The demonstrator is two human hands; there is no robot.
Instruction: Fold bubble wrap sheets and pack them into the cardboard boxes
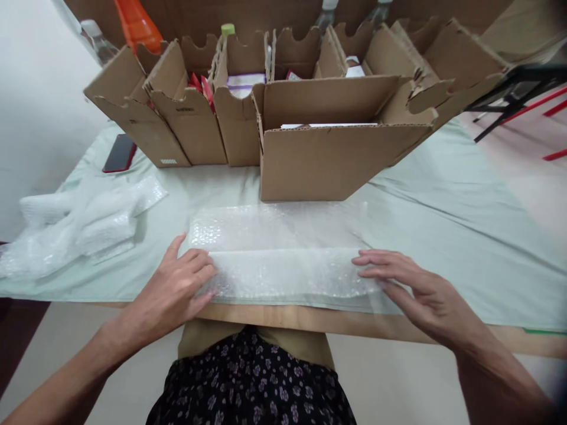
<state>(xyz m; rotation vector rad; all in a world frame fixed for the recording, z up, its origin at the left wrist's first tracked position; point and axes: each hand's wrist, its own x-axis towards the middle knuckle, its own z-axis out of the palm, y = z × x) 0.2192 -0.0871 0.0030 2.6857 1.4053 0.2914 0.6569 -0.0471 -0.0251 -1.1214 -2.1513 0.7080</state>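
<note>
Sheet of bubble wrap (283,268) lying on the cloth (465,248) at the worktop's (283,316) near edge, front part folded over; left hand (177,283) at its left end, fingers slightly spread, touching the fold; right hand (416,289) at its right end, fingers extended and loosely parted, on the fold, neither hand closed round it. Open cardboard box (328,162) just beyond the wrap, a row of narrower boxes (199,130) behind; crumpled bubble wrap bundle (84,221) off left, phone (120,153) beyond it.

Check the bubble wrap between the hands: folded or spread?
Partly folded: the near strip is whiter, layered; the clearer far part lies spread.
</note>
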